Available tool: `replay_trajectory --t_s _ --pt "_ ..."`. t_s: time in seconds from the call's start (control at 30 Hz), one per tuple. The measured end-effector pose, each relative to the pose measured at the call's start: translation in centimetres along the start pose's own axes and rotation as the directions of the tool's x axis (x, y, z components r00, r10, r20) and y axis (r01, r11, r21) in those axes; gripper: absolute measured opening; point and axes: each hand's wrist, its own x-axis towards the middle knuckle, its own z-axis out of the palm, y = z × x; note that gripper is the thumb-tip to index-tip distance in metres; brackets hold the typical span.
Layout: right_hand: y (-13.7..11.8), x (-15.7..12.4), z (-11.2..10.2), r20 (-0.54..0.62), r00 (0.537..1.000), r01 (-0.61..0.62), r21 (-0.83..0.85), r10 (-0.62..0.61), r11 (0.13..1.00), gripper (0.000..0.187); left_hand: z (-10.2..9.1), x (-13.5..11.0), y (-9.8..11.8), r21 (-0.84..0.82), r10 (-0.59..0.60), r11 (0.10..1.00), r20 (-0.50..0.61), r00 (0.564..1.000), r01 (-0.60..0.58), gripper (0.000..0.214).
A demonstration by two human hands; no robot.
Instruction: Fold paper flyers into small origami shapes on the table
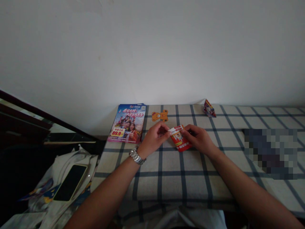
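The left hand (156, 135) and right hand (199, 139) pinch opposite sides of the red printed paper (179, 140) over the checked cloth (170, 163), where folding appears partly complete: white top band seemingly turned down, lower printed portion apparently left unfolded.

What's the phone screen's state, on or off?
Off, by the look of it: the phone lies screen up, its face dark, with no icons or glow. Powered down or asleep: cannot tell.
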Motion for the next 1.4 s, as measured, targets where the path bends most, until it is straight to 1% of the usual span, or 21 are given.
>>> replay_trajectory --t_s 0.2,0.3,0.37,0.5,0.67,0.83,0.93,1.03,1.17,1.3,1.4 --pt "0.4 -0.1 0.3 -0.023 1.000 -0.003 0.040 0.004 0.999 0.036 0.2 0.1 -0.3 -0.104 -0.018 0.994 -0.056 0.998 0.012 0.031" --pt "0.1 -0.2 0.3 -0.037 0.999 -0.006 0.068 0.008 0.998 0.035 0.3 0.2 -0.4 -0.188 -0.050 0.981 -0.050 0.998 0.039 0.032" --pt "0.1 -0.2 0.3 -0.051 0.999 -0.003 0.073 0.007 0.997 0.036 0.4 0.1 -0.2 -0.216 -0.076 0.974 -0.032 0.997 0.067 0.031" --pt "0.2 -0.2 0.3 -0.077 0.997 0.003 0.085 0.003 0.996 0.038 0.5 0.1 0.2 -0.218 -0.089 0.973 -0.029 0.996 0.080 0.031" --pt "0.4 -0.2 0.5 -0.064 0.998 -0.018 0.138 0.027 0.990 0.038 0.5 0.1 0.3 -0.267 -0.103 0.960 -0.050 0.993 0.086 0.031" --pt "0.3 -0.1 0.6 -0.067 0.997 -0.026 0.180 0.039 0.983 0.036 0.5 0.1 0.3 -0.261 -0.105 0.962 -0.066 0.992 0.084 0.030" --pt "0.3 -0.1 0.6 -0.069 0.997 -0.024 0.197 0.039 0.980 0.034 0.6 0.1 0.2 -0.298 -0.106 0.951 -0.068 0.992 0.081 0.028" --pt "0.3 -0.1 0.7 -0.065 0.997 -0.013 0.213 0.028 0.977 0.033 0.6 0.1 0.1 -0.289 -0.106 0.954 -0.072 0.992 0.081 0.028" --pt "0.4 -0.1 0.7 -0.064 0.997 -0.025 0.223 0.040 0.974 0.034 0.7 0.0 0.1 -0.289 -0.090 0.955 -0.086 0.992 0.062 0.028" --pt "0.5 -0.1 0.7 -0.069 0.997 -0.020 0.214 0.035 0.977 0.035 0.8 0.0 0.3 -0.276 -0.068 0.960 -0.074 0.995 0.045 0.029" --pt "0.5 -0.2 0.8 -0.071 0.997 -0.013 0.229 0.030 0.973 0.034 0.8 -0.1 0.7 -0.264 -0.035 0.965 -0.082 0.996 0.013 0.028"
